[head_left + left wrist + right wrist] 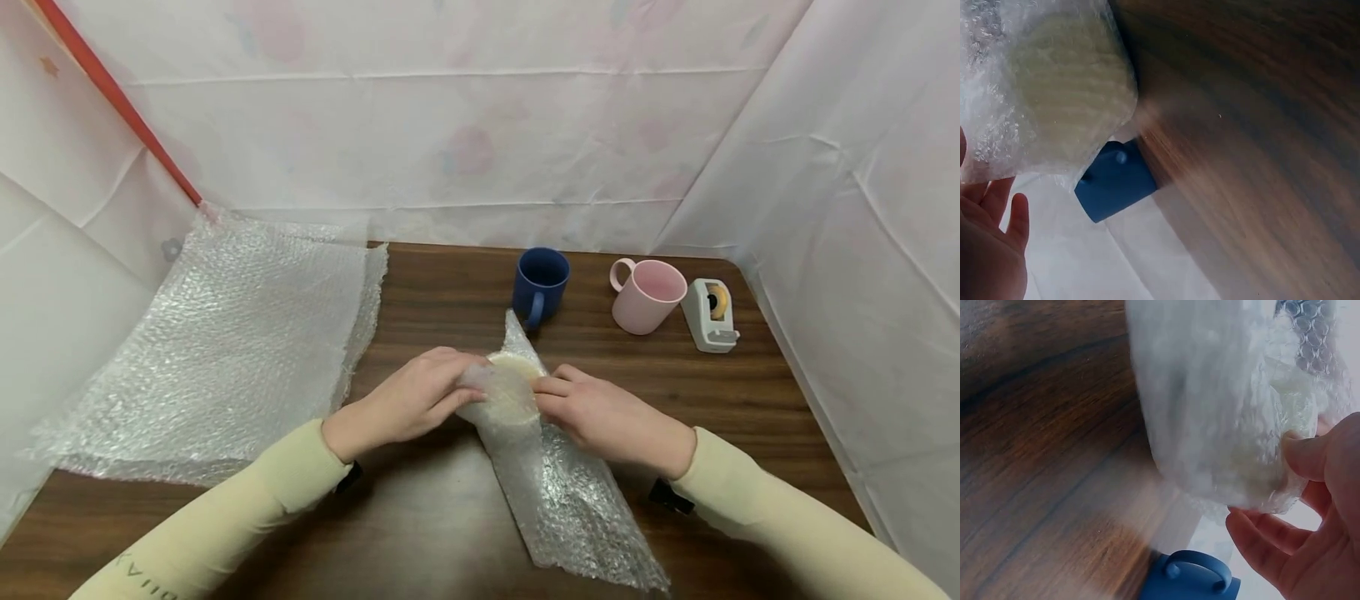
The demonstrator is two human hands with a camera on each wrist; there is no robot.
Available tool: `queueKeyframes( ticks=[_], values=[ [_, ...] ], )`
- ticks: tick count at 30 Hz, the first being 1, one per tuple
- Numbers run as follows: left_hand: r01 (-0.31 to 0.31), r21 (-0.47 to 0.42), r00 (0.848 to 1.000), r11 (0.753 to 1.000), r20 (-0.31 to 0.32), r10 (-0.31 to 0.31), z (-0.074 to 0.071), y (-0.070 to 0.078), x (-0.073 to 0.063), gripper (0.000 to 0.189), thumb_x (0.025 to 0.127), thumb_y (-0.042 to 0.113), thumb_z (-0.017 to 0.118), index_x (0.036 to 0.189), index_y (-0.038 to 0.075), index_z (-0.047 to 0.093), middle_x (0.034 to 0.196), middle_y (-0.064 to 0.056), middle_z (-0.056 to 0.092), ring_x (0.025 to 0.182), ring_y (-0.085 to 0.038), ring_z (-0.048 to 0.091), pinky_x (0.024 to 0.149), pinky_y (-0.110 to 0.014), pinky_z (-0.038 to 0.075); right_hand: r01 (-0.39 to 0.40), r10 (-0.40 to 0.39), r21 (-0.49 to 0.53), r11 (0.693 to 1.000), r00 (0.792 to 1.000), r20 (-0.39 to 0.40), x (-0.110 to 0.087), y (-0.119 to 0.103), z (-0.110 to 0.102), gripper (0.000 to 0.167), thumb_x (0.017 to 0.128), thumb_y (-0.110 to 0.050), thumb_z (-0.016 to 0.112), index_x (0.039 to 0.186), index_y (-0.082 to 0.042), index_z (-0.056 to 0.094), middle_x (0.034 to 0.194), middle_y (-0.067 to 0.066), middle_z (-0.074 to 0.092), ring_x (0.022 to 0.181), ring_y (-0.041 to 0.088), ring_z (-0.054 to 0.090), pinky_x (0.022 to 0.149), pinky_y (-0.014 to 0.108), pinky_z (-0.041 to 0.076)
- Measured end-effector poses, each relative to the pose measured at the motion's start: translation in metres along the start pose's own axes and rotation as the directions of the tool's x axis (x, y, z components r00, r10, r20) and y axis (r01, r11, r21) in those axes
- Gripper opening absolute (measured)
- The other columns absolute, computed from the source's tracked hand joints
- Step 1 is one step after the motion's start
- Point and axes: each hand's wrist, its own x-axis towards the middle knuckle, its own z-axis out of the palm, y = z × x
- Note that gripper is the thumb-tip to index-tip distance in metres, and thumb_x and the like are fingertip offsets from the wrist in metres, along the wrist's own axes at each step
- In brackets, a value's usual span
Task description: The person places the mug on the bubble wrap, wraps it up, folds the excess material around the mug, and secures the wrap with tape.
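A pale yellow cup (pixel 516 362), round-rimmed, is partly covered by a strip of bubble wrap (pixel 581 492) over the middle of the table. The strip's long tail trails toward the near edge. My left hand (pixel 420 398) pinches the wrap at the cup's left side; in the left wrist view the yellow shows through the bubble wrap (pixel 997 94). On the other side, my right hand (pixel 611 417) grips the wrapped cup, its thumb (pixel 1307 456) pressing the film in the right wrist view. The cup's lower part is hidden by the wrap.
A blue mug (pixel 542 283) stands just beyond the cup, and a pink mug (pixel 643 304) to its right. Beside that is a white tape dispenser (pixel 701 315). Stacked bubble wrap sheets (pixel 232 342) cover the table's left side. White curtains (pixel 450 142) enclose the back and sides.
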Motion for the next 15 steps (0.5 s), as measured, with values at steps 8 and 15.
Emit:
queueKeyframes(
  ticks=[8,15],
  values=[
    [0.170,-0.157,0.985,0.973,0.054,-0.164,0.005,0.004,-0.005,0.029,0.103,0.023,0.056,0.126,0.006,0.054,0.109,0.000,0.068,0.095,-0.007,0.063,0.096,-0.033,0.047,-0.042,0.042,0.062,0.997,0.999,-0.001,-0.002,0.001,0.001,0.026,0.095,-0.005,0.062,0.119,-0.012,0.065,0.121,-0.002,0.062,0.102,0.017,0.052,0.084,0.031,0.050],
    [0.134,-0.135,0.967,0.982,-0.201,-0.160,0.024,0.006,0.004,0.051,0.092,0.009,0.070,0.135,0.004,0.042,0.095,-0.003,0.066,0.056,-0.002,0.051,0.053,-0.021,0.048,-0.051,0.057,0.101,0.994,0.996,-0.064,-0.007,0.005,0.010,0.017,0.097,-0.007,0.059,0.111,-0.013,0.067,0.116,-0.001,0.062,0.106,0.020,0.053,0.090,0.035,0.048]
  ],
)
